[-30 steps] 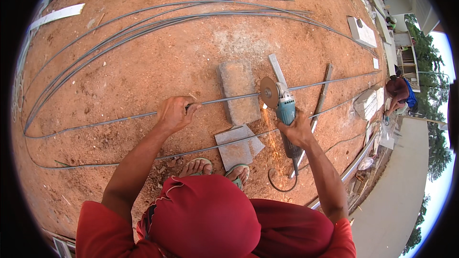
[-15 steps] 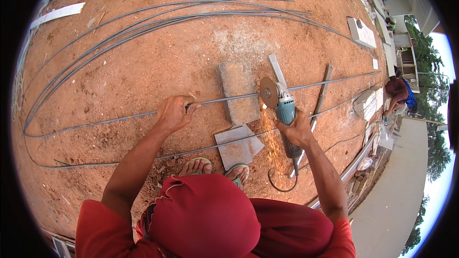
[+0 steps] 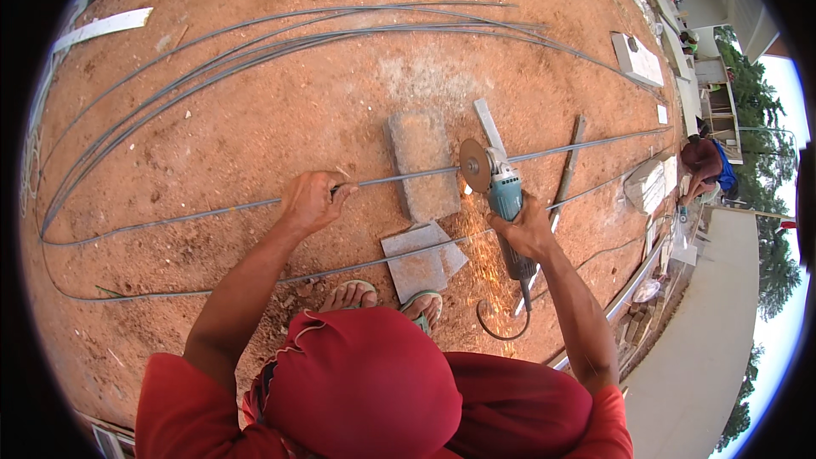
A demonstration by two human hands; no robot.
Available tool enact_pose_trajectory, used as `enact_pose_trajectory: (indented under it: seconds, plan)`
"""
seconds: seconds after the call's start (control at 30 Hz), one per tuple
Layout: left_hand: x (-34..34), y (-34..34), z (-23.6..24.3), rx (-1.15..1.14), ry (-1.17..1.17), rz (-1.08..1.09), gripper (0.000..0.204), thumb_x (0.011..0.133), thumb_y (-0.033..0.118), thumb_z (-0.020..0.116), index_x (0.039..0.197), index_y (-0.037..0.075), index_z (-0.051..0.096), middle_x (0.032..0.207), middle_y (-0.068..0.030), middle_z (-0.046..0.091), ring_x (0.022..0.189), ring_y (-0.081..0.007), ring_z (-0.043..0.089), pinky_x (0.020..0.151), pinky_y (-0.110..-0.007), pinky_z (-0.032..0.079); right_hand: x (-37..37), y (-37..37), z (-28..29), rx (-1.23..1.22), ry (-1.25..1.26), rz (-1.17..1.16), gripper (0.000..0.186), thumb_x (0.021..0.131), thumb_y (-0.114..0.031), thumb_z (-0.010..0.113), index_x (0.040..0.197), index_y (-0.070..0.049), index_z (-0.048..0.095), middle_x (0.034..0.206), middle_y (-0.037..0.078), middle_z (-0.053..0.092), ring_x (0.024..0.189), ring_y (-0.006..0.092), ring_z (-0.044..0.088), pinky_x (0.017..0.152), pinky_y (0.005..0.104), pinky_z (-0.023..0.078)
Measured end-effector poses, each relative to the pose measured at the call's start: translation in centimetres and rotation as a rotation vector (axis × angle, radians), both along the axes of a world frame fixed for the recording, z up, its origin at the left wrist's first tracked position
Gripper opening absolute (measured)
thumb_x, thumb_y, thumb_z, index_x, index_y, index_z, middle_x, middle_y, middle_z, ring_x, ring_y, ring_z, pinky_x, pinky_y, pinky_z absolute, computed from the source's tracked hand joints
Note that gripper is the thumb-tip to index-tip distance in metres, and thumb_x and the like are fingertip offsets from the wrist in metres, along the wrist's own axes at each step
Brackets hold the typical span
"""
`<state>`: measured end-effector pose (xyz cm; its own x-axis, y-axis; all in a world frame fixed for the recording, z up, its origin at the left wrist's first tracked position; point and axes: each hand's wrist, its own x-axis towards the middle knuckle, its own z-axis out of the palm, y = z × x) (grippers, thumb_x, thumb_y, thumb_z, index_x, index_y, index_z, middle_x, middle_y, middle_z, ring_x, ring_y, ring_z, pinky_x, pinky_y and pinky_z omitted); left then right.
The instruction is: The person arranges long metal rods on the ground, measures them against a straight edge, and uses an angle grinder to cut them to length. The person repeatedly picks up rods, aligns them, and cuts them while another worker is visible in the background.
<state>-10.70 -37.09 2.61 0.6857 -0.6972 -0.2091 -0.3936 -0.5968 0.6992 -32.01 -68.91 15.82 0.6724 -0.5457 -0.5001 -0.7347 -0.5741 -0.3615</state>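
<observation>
My left hand is closed around a long thin steel rod, left of a rectangular concrete block that the rod lies across. My right hand grips a teal and black angle grinder. Its brown disc meets the rod just past the block's right edge. Orange sparks spray from there toward my feet. The exact contact point is partly hidden by the disc. The grinder's black cord curls on the ground below it.
Several bent steel rods arc over the reddish dirt ahead. Flat grey slabs lie near my sandalled feet. A dark bar and a flat strip lie right of the block. Another person crouches at far right, beside pale blocks.
The spark spray is denser and reaches farther down. Both hands keep their grips, and the disc stays at the rod with hardly any visible shift.
</observation>
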Motion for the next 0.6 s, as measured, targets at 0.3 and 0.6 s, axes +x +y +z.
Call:
enact_pose_trajectory:
  seconds: [0.3, 0.6]
  plan:
    - [0.2, 0.1, 0.5, -0.019, 0.0, 0.001, 0.028, 0.093, 0.038, 0.075, 0.094, 0.01, 0.081, 0.065, -0.0153, 0.064, 0.057, -0.0284, 0.063, 0.056, -0.042, 0.047, -2.7, 1.4, 1.5, -0.085, -0.064, -0.039, 0.101, 0.075, -0.036, 0.081, 0.146, 0.019, 0.034, 0.118, 0.036, 0.066, 0.11, 0.042, 0.067, 0.1, 0.0445, 0.051]
    - [0.3, -0.7, 0.9, -0.026, -0.026, -0.027, 0.025, 0.092, 0.03, 0.074, 0.086, 0.006, 0.075, 0.065, -0.0173, 0.063, 0.061, -0.0341, 0.065, 0.06, -0.043, 0.049, -11.3, 1.5, 2.2, -0.059, -0.232, -0.615, 0.092, 0.075, -0.033, 0.082, 0.142, 0.014, 0.039, 0.109, 0.031, 0.068, 0.095, 0.0363, 0.071, 0.088, 0.0451, 0.056]
